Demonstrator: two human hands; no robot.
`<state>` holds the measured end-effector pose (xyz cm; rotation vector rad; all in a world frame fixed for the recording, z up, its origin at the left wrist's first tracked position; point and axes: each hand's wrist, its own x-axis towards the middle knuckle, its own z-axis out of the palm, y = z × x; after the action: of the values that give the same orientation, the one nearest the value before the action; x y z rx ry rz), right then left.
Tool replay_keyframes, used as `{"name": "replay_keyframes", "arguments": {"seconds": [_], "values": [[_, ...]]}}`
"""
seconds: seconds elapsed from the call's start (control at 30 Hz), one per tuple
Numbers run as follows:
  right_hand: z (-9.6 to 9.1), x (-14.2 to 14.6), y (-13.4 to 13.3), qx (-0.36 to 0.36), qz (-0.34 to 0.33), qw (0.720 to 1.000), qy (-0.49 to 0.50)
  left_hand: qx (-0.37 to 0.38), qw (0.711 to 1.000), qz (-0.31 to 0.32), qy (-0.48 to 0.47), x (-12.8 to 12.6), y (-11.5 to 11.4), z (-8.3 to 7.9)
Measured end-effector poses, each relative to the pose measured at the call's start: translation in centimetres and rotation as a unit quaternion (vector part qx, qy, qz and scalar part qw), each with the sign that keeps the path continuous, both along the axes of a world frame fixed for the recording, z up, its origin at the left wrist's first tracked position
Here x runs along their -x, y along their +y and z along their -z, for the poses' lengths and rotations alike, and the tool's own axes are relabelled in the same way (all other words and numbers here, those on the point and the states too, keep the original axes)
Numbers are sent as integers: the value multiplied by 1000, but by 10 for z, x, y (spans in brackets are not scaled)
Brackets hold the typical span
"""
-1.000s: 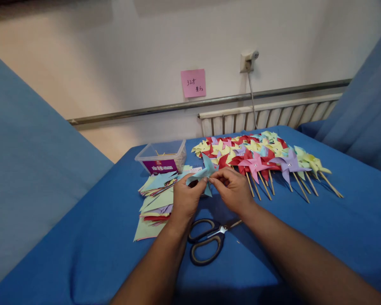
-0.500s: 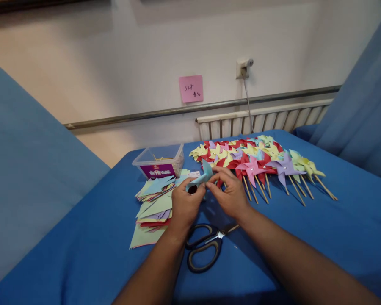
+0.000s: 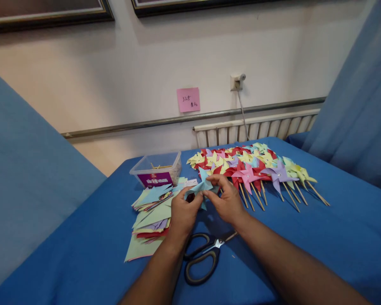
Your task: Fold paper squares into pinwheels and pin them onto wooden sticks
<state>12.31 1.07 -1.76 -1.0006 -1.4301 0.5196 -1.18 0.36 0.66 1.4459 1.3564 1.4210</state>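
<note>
A light-blue paper pinwheel [image 3: 202, 186] is held above a blue-covered table [image 3: 92, 237], gripped near its centre by the left hand [image 3: 183, 212] and the right hand [image 3: 227, 201]. The fingers of both hands are clamped on the paper, thumbs nearly meeting at the middle. One blade is pointed up toward the wall and another down toward the table; a third is turned left, and the right side is partly covered by the right fingers. No single long axis can be made out in the four-bladed shape. Just below the hands, dark-handled scissors [image 3: 219, 242] are laid with blades aimed right and away, their tips apparently hidden by the right forearm. Stacks of coloured paper [image 3: 150, 214] are spread at left, partly blocked from view by the left hand and forearm. Beyond them a clear plastic box [image 3: 155, 178] with a purple label is seen. A cluster of multicoloured pinwheels [image 3: 247, 173] is arrayed to the right, the front sticks angled toward the near right.
</note>
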Motion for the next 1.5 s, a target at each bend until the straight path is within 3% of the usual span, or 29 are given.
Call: {"name": "replay_keyframes", "arguments": {"seconds": [0.1,0.3,0.73,1.1,1.5], "values": [[0,0,1,17,-25,999,23,-5,1000,5,13,1,1,2],[-4,-3,2,-1,-17,998,-52,-5,1000,6,16,1,-1,-2],[-5,-6,4,1,-38,997,-65,2,1000,0,-6,-2,-3,-7],[1,-3,6,69,-52,996,-2,11,1000,2,4,-1,-3,-5],[4,-2,8,87,-50,995,4,17,1000,0,12,-1,-3,-5]]}}
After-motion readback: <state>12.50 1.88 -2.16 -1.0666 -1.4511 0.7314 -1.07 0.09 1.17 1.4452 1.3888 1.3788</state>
